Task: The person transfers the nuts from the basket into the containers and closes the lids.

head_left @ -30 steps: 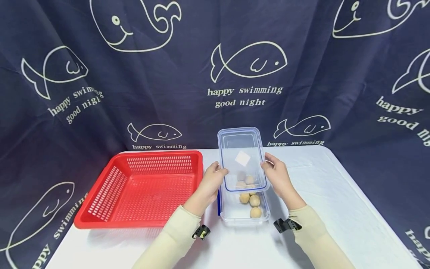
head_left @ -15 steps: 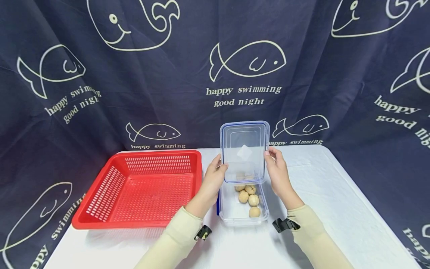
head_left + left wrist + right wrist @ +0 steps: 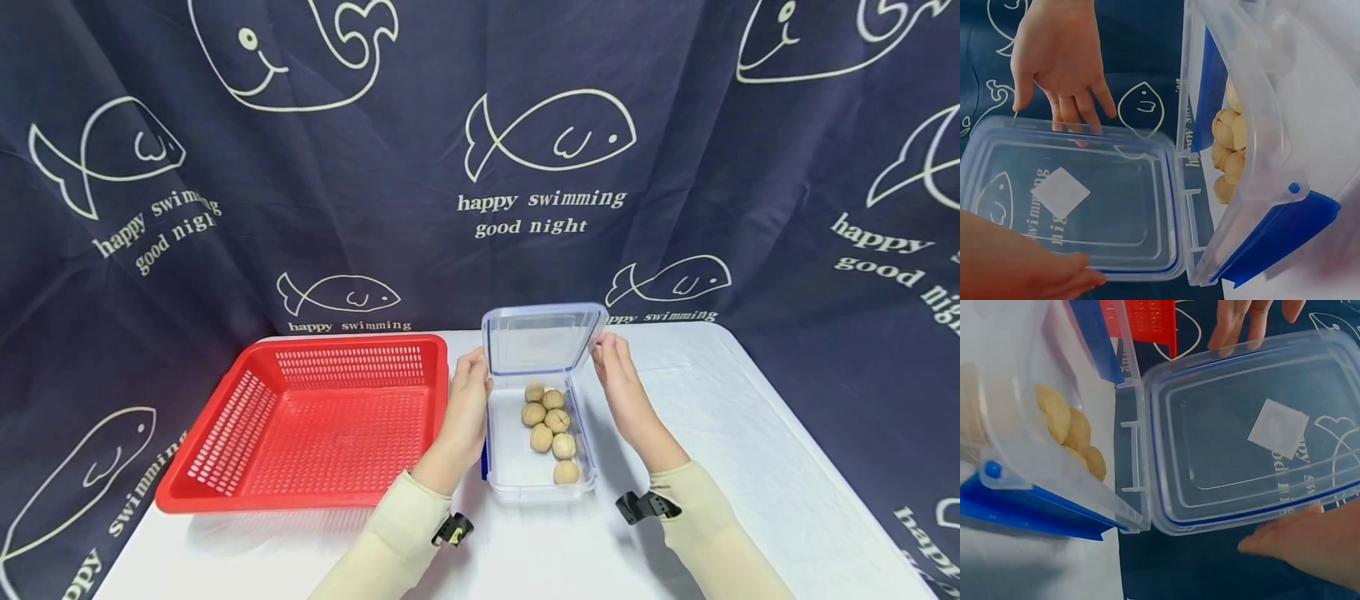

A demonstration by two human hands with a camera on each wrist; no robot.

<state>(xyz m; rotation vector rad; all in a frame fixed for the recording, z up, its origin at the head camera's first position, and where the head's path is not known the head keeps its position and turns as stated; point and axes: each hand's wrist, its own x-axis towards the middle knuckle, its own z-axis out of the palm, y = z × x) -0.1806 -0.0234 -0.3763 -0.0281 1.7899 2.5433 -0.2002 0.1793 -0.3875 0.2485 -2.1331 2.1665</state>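
Observation:
A clear plastic food box (image 3: 534, 493) with blue side clips (image 3: 1279, 231) sits on the white table, several walnuts (image 3: 542, 438) inside it. Its clear lid (image 3: 536, 346), rimmed in blue and bearing a small white square label (image 3: 1279, 428), stands tilted up at the box's far end. My left hand (image 3: 463, 408) is at the lid's left edge, fingers extended alongside it. Across from it, my right hand (image 3: 628, 400) has its fingertips right at the lid's right edge, fingers nearly straight. Neither hand's fingers wrap around the lid.
A large red perforated plastic basket (image 3: 337, 442) stands to the left of the box. Behind the table hangs a dark blue curtain (image 3: 420, 167) with fish drawings. Black camera straps (image 3: 647, 506) are on both wrists.
The lid, earlier held between both hands over the walnuts, has moved back and tipped up at the box's far end. All the walnuts now show, and the fingers have loosened.

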